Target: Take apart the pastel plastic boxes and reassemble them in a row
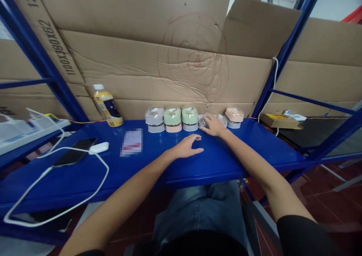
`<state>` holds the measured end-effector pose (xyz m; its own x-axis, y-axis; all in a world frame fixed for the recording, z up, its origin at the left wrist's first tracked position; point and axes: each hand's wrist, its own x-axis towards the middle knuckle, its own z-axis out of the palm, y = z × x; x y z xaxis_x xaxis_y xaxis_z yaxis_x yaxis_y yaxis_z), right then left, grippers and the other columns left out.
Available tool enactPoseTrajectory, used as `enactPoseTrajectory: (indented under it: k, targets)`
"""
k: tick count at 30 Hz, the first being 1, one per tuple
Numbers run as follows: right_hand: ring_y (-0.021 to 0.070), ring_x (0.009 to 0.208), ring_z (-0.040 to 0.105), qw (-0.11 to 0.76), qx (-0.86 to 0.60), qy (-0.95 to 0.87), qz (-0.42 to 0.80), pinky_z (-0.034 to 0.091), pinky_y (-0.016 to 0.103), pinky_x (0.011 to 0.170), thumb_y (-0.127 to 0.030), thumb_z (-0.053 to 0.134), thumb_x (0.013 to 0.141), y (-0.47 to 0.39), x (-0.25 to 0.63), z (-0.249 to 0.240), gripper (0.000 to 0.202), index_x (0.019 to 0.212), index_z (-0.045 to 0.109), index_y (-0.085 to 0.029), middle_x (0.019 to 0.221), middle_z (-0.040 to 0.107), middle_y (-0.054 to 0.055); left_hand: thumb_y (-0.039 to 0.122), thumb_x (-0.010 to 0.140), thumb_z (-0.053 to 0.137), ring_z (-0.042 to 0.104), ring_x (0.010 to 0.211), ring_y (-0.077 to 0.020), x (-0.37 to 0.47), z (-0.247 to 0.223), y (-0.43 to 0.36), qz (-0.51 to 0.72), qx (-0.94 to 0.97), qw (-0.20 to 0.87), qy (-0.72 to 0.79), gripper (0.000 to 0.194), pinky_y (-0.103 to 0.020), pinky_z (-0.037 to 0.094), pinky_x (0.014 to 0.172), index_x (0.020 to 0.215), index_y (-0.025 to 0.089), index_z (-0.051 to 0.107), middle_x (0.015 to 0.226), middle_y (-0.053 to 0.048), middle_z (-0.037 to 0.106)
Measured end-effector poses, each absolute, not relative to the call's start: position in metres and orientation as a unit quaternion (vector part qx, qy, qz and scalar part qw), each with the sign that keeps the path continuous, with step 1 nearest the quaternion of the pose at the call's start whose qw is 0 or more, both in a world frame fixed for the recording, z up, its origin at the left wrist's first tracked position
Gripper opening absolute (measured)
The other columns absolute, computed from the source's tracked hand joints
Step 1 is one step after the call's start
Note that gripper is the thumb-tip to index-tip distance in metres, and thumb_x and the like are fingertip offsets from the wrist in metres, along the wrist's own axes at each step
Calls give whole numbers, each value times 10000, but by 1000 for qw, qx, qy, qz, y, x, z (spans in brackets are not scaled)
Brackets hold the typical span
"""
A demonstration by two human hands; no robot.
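Right hand (214, 124)'s draped over low greyish containers (201, 122) just left of the peach-lidded box (234, 115), can't tell if it's gripping. Left hand (187, 147)'s further left of that box, thumb and fingers apart. Way left of it, cardboard (113, 56) reads "1100X380X62"; bottle label (111, 108)'s too small.

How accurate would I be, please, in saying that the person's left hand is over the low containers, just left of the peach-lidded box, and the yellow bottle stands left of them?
Not quite: the head view shows the right hand, not the left hand, over the low containers, just left of the peach-lidded box. The yellow bottle does stand left of them.
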<state>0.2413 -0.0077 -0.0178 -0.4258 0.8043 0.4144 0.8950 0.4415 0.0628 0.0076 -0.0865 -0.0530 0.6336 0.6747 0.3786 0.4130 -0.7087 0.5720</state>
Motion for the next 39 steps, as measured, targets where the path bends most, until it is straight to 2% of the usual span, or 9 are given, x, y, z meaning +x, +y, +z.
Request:
enactPoseTrajectory:
  k: [4,8,12,15,20,24,27,32,39]
  targets:
    - [432,1487,376,113,-536,-825,-142,350,582,1176,-541,599,952,-43,230,-21,719,1501,442,-104,1600,416,256,450,852,749,675,1229,-317,9,-54,-87,306,871,227,310,559,-493,537,1078,1311,174,589,1318,-154,693]
    - [388,1364,516,126,-542,-819,-138,414,504,1127,-613,546,968,-96,237,-10,608,1354,562,-144,1468,544,223,437,836,762,691,1178,-291,10,-52,-86,361,849,220,318,544,-463,555,1048,1298,204,590,1255,-117,711]
    - [432,1247,607,159,-642,-743,-104,509,509,984,-760,558,888,-124,233,0,810,1383,527,-120,1386,581,270,501,721,870,630,1270,-342,9,-51,-85,379,838,212,330,844,-525,513,1094,1423,209,504,1382,-154,629]
    - [429,1131,681,125,-679,-723,-27,545,499,899,-721,627,856,-121,227,2,878,1464,463,-109,1299,644,274,543,616,934,538,1379,-394,6,-53,-82,365,840,228,331,1108,-574,452,1149,1521,192,401,1506,-213,510]
    - [346,1275,616,207,-431,-874,81,502,449,1058,-554,830,726,-102,228,-3,935,1491,464,-161,1450,590,196,534,545,973,418,1476,-431,-1,-54,-76,351,848,233,320,1276,-608,351,1216,1586,191,319,1593,-235,409]
    - [304,1276,620,310,-352,-865,181,466,458,1119,-516,867,693,-89,245,-7,906,1456,502,-192,1403,631,149,506,561,973,472,1442,-408,-4,-49,-76,371,840,256,303,1310,-597,377,1194,1620,216,259,1580,-224,444]
    - [282,1273,629,380,-373,-805,262,447,468,1141,-498,820,752,-80,265,-11,788,1425,515,-223,1359,655,116,498,614,946,532,1391,-385,-4,-46,-80,347,854,245,300,1156,-572,412,1169,1583,233,374,1505,-185,537]
    - [277,1217,640,459,-459,-713,267,456,488,1120,-527,800,758,-68,284,-20,693,1340,573,-227,1323,662,95,547,819,786,555,1364,-360,-3,-43,-87,284,893,193,290,457,-511,421,1175,1165,249,782,1391,-126,606]
    - [261,1107,665,509,-480,-665,261,506,474,1055,-556,806,731,-63,281,-25,732,1339,577,-219,1216,692,93,566,969,560,534,1382,-335,-3,-38,-82,403,828,167,353,478,-511,412,1199,1206,204,763,1393,-136,591]
